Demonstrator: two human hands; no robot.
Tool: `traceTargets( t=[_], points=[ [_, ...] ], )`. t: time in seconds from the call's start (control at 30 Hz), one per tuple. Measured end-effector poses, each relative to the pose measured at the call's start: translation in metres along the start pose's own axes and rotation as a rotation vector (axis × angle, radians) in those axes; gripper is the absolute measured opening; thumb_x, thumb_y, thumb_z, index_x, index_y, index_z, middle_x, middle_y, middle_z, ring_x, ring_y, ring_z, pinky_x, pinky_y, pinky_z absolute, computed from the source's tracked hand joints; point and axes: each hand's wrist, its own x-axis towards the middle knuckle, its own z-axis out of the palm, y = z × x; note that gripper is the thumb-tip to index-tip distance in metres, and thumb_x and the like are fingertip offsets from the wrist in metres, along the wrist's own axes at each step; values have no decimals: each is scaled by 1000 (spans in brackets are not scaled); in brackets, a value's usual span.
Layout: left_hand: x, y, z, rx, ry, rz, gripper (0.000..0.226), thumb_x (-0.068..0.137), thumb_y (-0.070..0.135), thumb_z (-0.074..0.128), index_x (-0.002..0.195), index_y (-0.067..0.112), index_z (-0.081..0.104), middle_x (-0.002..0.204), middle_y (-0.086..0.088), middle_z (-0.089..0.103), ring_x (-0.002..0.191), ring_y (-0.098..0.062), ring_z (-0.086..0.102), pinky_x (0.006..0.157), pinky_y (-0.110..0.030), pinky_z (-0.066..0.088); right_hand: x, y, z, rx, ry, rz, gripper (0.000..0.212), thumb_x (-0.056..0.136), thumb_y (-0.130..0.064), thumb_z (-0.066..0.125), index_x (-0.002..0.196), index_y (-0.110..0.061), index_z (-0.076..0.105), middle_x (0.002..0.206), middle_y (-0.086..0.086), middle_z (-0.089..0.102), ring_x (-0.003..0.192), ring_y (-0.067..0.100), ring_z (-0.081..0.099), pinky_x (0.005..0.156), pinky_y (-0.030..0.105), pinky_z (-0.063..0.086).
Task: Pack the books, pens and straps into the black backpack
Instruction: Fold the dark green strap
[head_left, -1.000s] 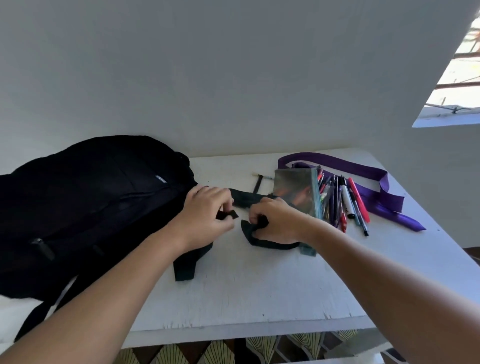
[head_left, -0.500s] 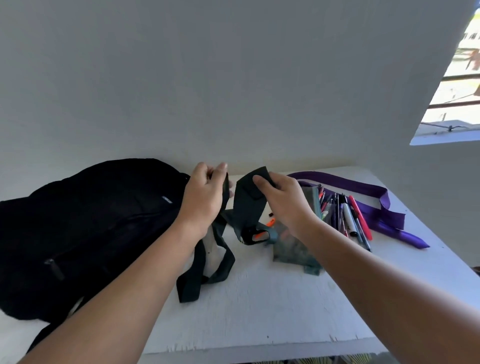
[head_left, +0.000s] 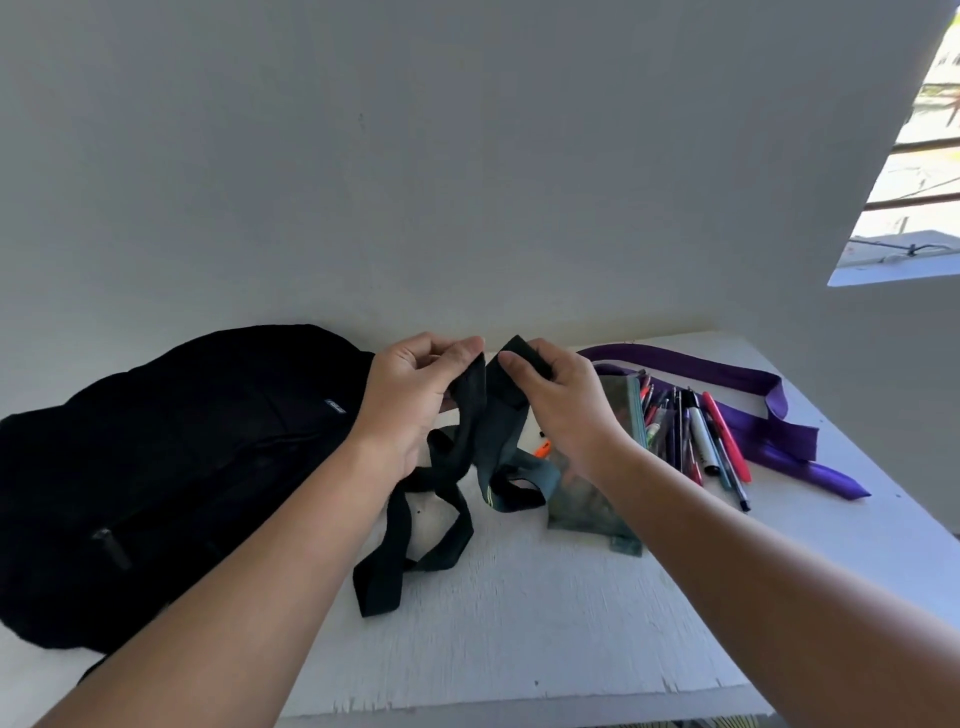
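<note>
Lifting the black strap (head_left: 470, 415) clear of the counter (head_left: 519, 597), both hands now pinch its ends side by side: left hand (head_left: 415, 400) and right hand (head_left: 561, 405), where a second ago they pressed it flat. Loose loops trail below. The black backpack (head_left: 182, 467) lies at nine o'clock, pens (head_left: 696, 431) and purple strap (head_left: 753, 415) at three o'clock, unpacked.

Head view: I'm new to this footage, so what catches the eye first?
Both hands, left hand and right hand, pinch a black strap raised above the middle of the white table, its loops trailing down. The black backpack lies at left. At right, a purple strap curls behind a row of pens.
</note>
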Motion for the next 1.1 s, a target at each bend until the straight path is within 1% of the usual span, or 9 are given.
traceTargets(
  t=[0.07,0.13,0.23,0.37,0.57,0.7,0.8,0.97,1.1],
  points=[
    [-1,3,1,-39,-55,-45,16,89,22,77,90,6,75,83,-12,72,75,-21,71,70,-31,60,0,-1,0,53,-4,7,15,101,-28,68,96,-14,71,78,-6,73,73,8,65,70,31,53],
    [-1,3,2,-48,-73,-55,15,90,18,77,94,4,75,86,-13,73,77,-21,72,70,-29,59,-1,-2,1,131,-8,41,13,101,-27,70,112,-22,64,88,6,76,76,15,71,70,32,57],
    [4,-4,4,32,76,46,18,86,13,81,85,0,69,74,-10,66,67,-15,63,66,-24,55,-2,-2,0,69,15,-24,22,101,-26,68,110,-28,48,87,18,71,66,19,62,62,35,51],
    [12,-10,6,158,256,173,29,86,14,80,74,8,55,57,9,47,53,-5,42,57,-20,43,-1,-2,2,-70,-32,-126,11,98,-21,71,95,-25,61,76,1,65,62,14,49,61,33,44],
    [10,-14,8,366,262,354,35,83,26,84,69,9,57,55,16,55,56,-5,50,62,-27,47,-7,-9,9,13,-140,-119,10,99,-25,71,100,-22,80,88,-5,78,75,6,61,79,35,56],
    [8,-13,7,366,293,379,36,83,29,84,66,14,57,56,13,57,57,-8,53,64,-34,52,-7,-7,11,37,-178,-123,15,98,-23,72,107,-25,83,93,-12,80,83,26,67,84,38,58],
    [-1,-10,10,255,212,243,29,89,32,79,72,11,67,61,10,62,60,-9,57,66,-30,53,-5,-3,15,44,-146,-123,15,97,-13,71,101,-20,83,87,-10,79,75,8,66,77,28,56],
    [-6,-6,-4,12,-94,-60,19,97,10,67,116,12,73,86,-2,74,80,-18,75,77,-25,59,-6,-1,8,165,-111,-66,20,99,-4,67,100,-18,81,86,-9,79,81,4,73,76,21,58],
    [-4,-7,-10,91,-150,-34,23,88,6,77,106,20,78,81,2,67,72,-12,62,77,-25,55,-9,-4,8,184,-124,-60,14,98,-5,71,100,-16,80,75,-16,76,69,-4,68,64,12,51]
  ],
)
